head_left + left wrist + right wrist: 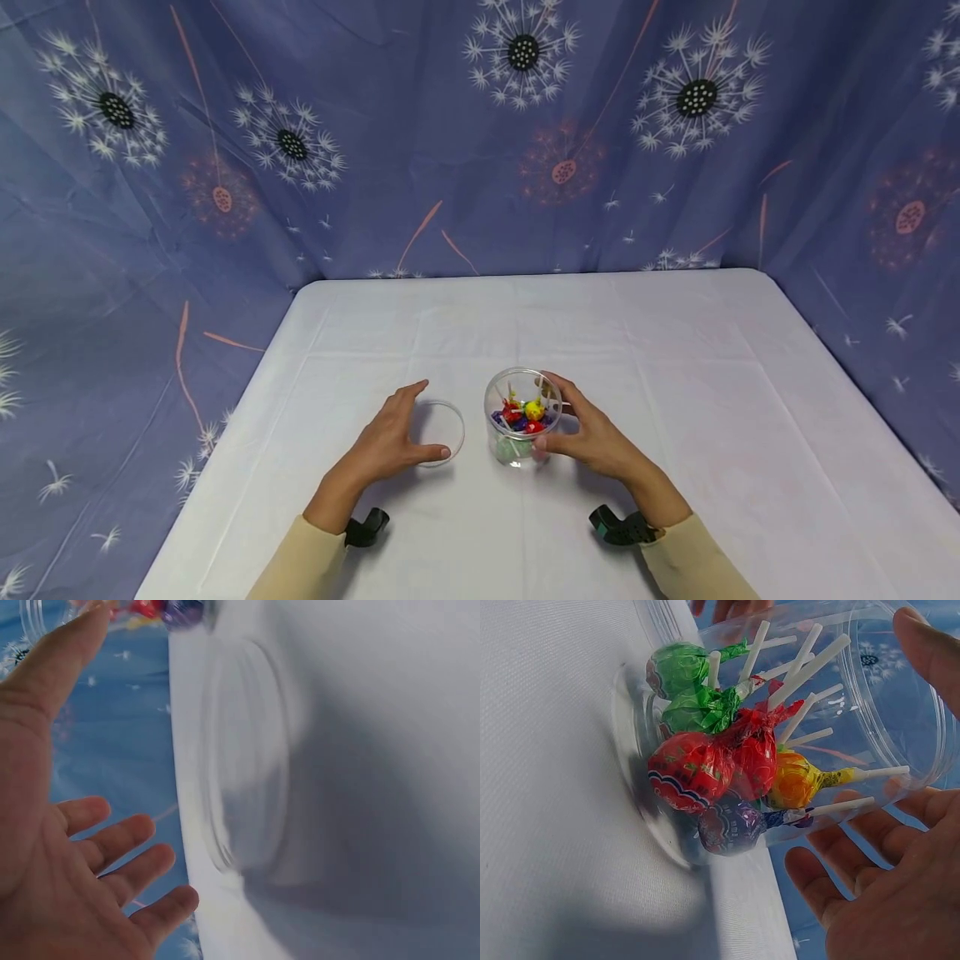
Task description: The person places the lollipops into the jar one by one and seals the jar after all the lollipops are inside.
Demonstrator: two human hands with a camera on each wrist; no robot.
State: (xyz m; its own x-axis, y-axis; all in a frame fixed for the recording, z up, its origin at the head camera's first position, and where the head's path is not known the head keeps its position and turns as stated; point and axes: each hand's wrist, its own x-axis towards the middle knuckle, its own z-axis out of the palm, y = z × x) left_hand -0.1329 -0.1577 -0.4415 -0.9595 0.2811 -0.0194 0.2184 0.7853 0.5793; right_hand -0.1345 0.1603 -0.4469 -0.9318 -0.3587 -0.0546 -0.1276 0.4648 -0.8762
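A clear plastic jar stands upright on the white table, with several wrapped lollipops inside in green, red, yellow and purple. My right hand holds the jar from its right side, the thumb at the front and the fingers around the back near the rim. Left of the jar, a clear round lid lies on the cloth. Beside it my left hand is spread, thumb and fingers apart around the lid's left side. A gap shows between that hand and the lid in the left wrist view.
A white cloth covers the table. Behind and along both sides hangs a blue curtain with dandelion prints. Dark camera mounts sit on the left wrist and the right wrist, close above the table.
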